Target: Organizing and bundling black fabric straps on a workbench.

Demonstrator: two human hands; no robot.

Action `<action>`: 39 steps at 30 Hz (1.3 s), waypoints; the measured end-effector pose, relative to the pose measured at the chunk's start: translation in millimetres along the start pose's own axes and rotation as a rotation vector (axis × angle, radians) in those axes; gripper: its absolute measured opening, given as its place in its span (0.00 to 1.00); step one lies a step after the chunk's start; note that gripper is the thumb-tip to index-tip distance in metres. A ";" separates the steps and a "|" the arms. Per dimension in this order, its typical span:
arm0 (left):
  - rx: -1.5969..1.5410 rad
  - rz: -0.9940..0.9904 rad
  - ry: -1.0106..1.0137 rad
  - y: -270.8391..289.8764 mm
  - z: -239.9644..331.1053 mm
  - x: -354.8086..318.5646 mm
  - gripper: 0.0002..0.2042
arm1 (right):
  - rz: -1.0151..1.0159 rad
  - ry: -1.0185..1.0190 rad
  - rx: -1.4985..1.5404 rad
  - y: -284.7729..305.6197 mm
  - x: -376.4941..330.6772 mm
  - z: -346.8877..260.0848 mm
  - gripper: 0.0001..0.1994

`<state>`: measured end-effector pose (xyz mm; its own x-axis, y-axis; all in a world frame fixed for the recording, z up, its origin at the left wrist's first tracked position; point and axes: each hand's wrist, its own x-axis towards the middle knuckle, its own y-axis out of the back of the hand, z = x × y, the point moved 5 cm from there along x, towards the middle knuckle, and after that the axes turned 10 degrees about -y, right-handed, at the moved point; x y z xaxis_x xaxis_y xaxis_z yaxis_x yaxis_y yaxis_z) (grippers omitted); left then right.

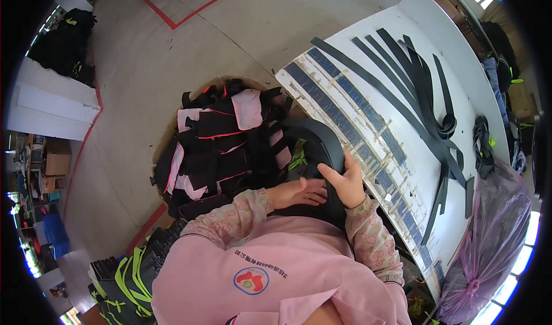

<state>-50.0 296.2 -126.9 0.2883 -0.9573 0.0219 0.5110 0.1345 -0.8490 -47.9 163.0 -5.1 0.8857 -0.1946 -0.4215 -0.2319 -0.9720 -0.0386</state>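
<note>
In front of my body is a black fabric piece with a wide, stiff, dark grey curved band (325, 138) along its far edge; its exact kind I cannot make out. My right hand (347, 181) grips the band's right side, thumb on the near face and fingers around the outer edge. Across the black fabric reaches my left hand (300, 192), its thumb raised apart and its fingers loosely bent against the cloth. Some yellow-green cord (298, 155) shows inside the curve. Just left of it lies a heap of black and pink sewn pieces with straps (221, 152).
A worn white table (368, 66) at the right bears long dark webbing strips (411, 89). A purple plastic bag (486, 250) hangs by its near right corner. At lower left are stacked black pieces with yellow-green straps (129, 279). Red lines (172, 26) mark the concrete floor.
</note>
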 end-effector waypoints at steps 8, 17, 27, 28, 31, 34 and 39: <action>-0.314 0.213 -0.726 -14.1 133.0 68.7 0.47 | 0.007 0.132 -0.040 -13.4 -6.1 16.1 0.29; -0.079 0.240 -0.743 -44.5 189.7 86.3 0.33 | 0.036 0.186 0.003 -9.3 -5.8 19.8 0.29; -0.084 0.177 -0.708 -60.4 195.7 85.8 0.28 | -0.048 0.266 0.107 -5.7 -6.1 6.3 0.30; -0.100 0.178 -0.707 -61.7 195.8 85.0 0.28 | -0.047 0.267 0.107 -5.3 -6.6 6.2 0.30; -0.116 0.162 -0.712 -64.3 196.8 82.0 0.28 | -0.061 0.275 0.177 -4.4 -7.8 4.9 0.31; -0.119 0.179 -0.720 -67.7 196.2 80.8 0.29 | -0.022 0.291 0.137 -5.0 -8.5 0.2 0.30; -0.047 0.182 -0.710 -78.1 195.6 84.8 0.30 | 0.128 0.349 -0.063 -12.6 -4.3 -10.2 0.26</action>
<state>92.9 254.6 44.6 0.8285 -0.5224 0.2018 0.3746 0.2490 -0.8932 -44.6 174.8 6.5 0.9374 -0.3379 -0.0845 -0.3342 -0.9409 0.0549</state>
